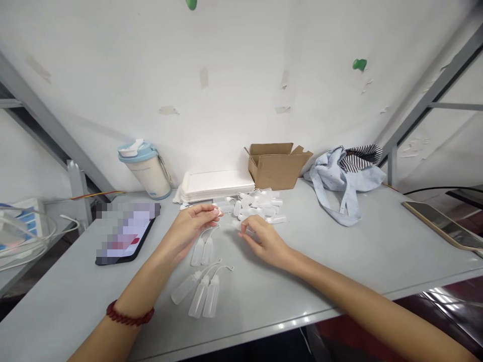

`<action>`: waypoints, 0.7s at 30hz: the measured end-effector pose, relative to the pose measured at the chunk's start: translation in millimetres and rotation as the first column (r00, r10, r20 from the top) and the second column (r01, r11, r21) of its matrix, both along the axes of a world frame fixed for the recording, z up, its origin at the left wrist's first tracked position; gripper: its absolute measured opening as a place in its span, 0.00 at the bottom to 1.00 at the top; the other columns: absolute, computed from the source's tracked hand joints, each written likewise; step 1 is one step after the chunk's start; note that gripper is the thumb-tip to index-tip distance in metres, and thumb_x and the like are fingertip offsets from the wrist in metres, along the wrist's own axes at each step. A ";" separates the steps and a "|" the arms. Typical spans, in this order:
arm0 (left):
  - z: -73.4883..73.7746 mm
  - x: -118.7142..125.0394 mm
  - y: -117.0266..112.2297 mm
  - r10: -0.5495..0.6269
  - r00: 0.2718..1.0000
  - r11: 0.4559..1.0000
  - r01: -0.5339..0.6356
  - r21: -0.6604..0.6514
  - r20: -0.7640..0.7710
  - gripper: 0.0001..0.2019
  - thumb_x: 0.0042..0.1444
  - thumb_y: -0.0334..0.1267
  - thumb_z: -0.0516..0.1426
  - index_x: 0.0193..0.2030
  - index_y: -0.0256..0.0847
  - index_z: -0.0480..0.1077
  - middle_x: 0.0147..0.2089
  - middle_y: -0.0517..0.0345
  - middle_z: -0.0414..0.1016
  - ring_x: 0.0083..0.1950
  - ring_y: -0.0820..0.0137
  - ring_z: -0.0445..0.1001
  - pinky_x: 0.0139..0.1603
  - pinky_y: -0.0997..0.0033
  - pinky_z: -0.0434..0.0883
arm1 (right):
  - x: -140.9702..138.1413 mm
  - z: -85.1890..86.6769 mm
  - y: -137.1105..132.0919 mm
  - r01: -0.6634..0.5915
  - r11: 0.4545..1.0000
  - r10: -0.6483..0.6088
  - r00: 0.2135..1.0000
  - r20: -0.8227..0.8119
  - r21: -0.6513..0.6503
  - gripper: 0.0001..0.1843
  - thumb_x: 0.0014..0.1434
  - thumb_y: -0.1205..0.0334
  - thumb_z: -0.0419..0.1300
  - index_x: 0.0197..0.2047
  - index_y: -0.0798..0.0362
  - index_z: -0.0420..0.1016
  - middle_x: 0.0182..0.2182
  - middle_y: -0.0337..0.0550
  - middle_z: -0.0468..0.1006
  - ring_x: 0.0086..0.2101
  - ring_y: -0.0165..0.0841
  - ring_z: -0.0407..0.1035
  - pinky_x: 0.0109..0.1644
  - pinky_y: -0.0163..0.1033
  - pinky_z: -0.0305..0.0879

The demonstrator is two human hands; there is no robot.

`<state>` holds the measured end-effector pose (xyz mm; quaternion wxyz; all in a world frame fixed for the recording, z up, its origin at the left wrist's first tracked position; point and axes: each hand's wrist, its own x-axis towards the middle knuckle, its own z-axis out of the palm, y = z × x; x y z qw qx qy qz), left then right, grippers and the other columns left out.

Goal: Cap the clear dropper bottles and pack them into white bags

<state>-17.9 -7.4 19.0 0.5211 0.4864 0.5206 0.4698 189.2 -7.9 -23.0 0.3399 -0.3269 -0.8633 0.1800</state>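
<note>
Head view: left hand (190, 225) pinches small white piece (218, 211). Right hand (266, 241) curled at clear bottle (234, 225); can't tell if gripped. Bottle pile (260, 202) on desk (302, 296) just beyond right hand; five tubed bottles (199, 295) between forearms.

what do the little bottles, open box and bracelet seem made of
Bottles: probably plastic, frosted, since they look cloudy and translucent. Box: cardboard, matte, given its plain brown walls and notched flap. Bracelet: perhaps braided cord, dark red, judging by its twisted texture.
</note>
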 end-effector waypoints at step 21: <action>-7.1 16.2 -6.0 -0.122 0.984 0.992 0.121 0.021 0.126 0.10 0.47 0.41 0.64 0.36 0.41 0.72 0.40 0.57 0.79 0.44 0.69 0.74 0.51 0.68 0.65 | -2.4 20.0 -8.8 -0.393 0.633 -0.056 0.836 -0.545 -0.667 0.17 0.58 0.50 0.57 0.32 0.50 0.54 0.30 0.39 0.77 0.25 0.27 0.63 0.34 0.36 0.58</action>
